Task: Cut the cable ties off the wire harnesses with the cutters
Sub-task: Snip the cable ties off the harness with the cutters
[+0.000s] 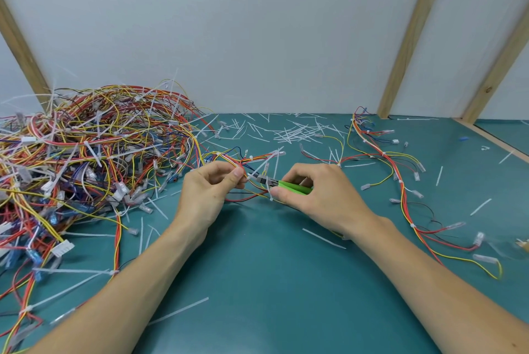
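Observation:
My left hand pinches a bundle of red, yellow and orange wires just above the green mat. My right hand grips the green-handled cutters, whose metal jaws point left and sit at a white cable tie on that harness, right beside my left fingertips. Whether the jaws are closed on the tie is too small to tell. The tie's long tail sticks up and to the right.
A big tangled heap of harnesses fills the left of the mat. A freed harness trails down the right side. Cut white tie pieces lie scattered at the back and around my arms. Wooden posts stand against the wall.

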Demonstrator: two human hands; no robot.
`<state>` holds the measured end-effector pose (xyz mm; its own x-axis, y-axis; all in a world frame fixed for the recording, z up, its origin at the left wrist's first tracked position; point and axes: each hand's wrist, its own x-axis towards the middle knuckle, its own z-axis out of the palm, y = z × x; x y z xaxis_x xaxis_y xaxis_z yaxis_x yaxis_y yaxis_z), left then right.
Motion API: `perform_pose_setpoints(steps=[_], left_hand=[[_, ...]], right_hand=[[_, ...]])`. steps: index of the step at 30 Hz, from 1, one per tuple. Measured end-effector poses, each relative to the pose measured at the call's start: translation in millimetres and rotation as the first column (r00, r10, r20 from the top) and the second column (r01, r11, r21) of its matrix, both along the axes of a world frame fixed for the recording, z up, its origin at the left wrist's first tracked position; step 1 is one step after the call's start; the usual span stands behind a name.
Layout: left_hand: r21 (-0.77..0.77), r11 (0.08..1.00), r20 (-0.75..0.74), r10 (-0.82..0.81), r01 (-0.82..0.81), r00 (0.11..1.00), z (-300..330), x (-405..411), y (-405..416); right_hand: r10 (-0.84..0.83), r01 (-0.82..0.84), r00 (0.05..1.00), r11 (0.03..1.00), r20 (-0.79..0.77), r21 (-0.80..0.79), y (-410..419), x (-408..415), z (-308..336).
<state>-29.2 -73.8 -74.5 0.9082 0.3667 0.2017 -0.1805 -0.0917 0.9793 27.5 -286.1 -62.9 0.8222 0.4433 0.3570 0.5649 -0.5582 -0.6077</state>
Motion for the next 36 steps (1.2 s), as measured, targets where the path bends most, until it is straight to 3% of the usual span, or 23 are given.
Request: perform_pose_setpoints(steps=[36], left_hand=[[-0.066,0.996,-0.073,0.057,-0.062,0.996,5.1,-2.1,-4.6]], right_hand=[[-0.001,0.002,1.000,1.000,0.019,-0.024,0.0,3.6,-2.7]])
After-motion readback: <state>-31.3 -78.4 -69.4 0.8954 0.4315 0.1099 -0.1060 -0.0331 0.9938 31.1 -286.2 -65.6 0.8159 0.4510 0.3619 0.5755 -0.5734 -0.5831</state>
